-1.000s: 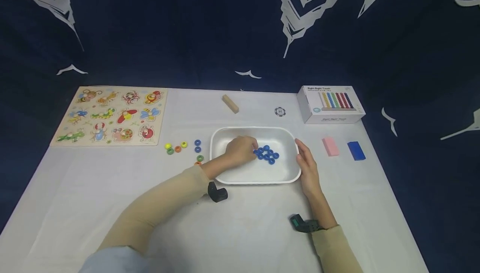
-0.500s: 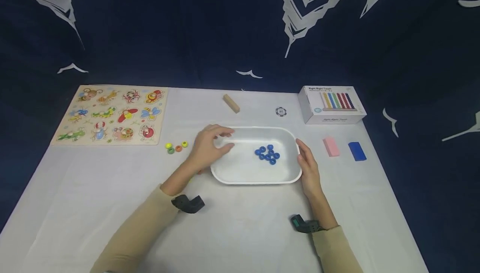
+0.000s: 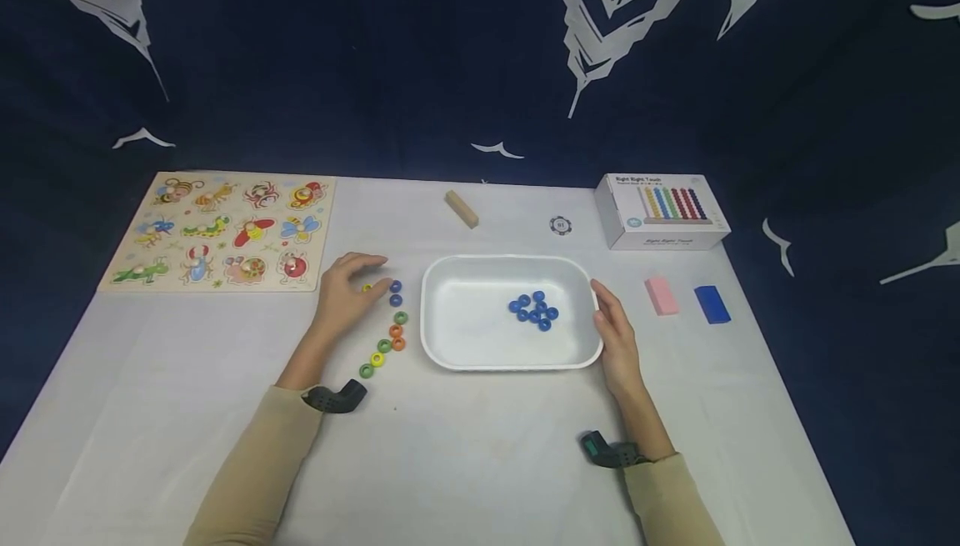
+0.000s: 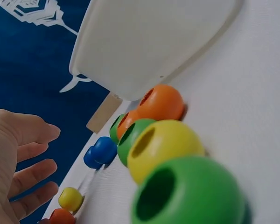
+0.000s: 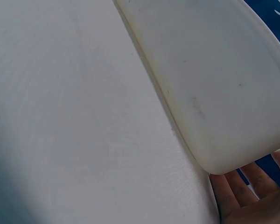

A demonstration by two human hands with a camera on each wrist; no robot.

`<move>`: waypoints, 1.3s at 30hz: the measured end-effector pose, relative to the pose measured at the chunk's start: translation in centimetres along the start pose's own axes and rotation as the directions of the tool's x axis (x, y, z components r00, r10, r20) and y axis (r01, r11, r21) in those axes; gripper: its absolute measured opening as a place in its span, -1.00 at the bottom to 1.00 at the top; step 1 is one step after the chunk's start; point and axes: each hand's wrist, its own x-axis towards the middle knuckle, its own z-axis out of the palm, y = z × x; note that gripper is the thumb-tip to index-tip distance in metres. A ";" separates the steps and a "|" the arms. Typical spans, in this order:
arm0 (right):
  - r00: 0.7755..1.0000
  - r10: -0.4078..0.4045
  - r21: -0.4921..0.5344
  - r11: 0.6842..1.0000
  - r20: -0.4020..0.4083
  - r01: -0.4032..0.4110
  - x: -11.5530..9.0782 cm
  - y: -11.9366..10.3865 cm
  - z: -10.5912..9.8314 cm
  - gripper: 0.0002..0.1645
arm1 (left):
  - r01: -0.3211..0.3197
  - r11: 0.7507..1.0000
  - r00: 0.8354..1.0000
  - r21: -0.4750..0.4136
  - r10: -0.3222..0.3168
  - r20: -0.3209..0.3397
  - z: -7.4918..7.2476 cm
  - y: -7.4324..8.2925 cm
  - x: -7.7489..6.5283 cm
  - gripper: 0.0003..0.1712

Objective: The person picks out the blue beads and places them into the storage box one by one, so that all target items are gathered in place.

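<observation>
My left hand (image 3: 347, 296) hovers left of the tray with thumb and fingers apart, holding nothing. Beside its thumb sit two blue beads (image 3: 396, 300), and a yellow bead (image 3: 367, 288) shows partly behind it. Below them a bent row of green, orange and yellow beads (image 3: 377, 359) runs toward the front; the left wrist view has its green bead (image 4: 200, 191) up close. My right hand (image 3: 618, 342) rests its extended fingers and thumb against the right end of the white tray (image 3: 465, 354). Several blue beads (image 3: 535, 316) lie clustered inside, right of the middle.
An insect puzzle board (image 3: 217, 233) lies back left. Behind the tray are a wooden block (image 3: 461, 208) and a round chip (image 3: 560, 225). A white box (image 3: 663, 212) stands back right, with a pink block (image 3: 662, 296) and a blue block (image 3: 712, 304) in front.
My left hand has left the blue beads in the tray and drawn back leftward over the rim, its fingers spreading. The bead row shows again. My right hand keeps its place at the tray.
</observation>
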 end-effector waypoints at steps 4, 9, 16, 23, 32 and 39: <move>1.000 0.001 -0.017 1.000 -0.004 -0.001 0.0 -0.1 0.0 -0.48 | -0.022 0.998 1.000 0.067 0.021 0.021 0.1 -0.1 0.1 -0.62; 1.000 0.001 -0.029 1.000 -0.007 -0.002 0.0 -0.2 0.0 -0.48 | -0.083 0.968 0.995 0.235 0.069 0.071 0.6 -0.3 0.1 -0.64; 1.000 -0.007 -0.022 1.000 -0.009 0.007 0.0 -0.4 -0.1 -0.48 | -0.123 0.937 0.990 0.326 0.094 0.104 1.0 0.0 0.1 -0.66; 1.000 -0.004 -0.023 1.000 -0.005 0.004 0.0 -0.4 -0.1 -0.48 | -0.144 0.946 0.990 0.289 0.136 0.049 0.4 1.9 0.0 -0.71; 1.000 -0.001 -0.041 0.999 -0.022 0.000 0.0 -0.5 -0.3 -0.48 | -0.191 0.977 0.969 -0.097 0.204 0.140 3.1 10.3 1.0 -0.76; 1.000 0.001 -0.041 0.999 -0.011 -0.001 -0.1 -0.3 -0.1 -0.49 | -0.197 0.972 0.896 0.129 0.125 0.426 8.9 11.9 2.0 -0.75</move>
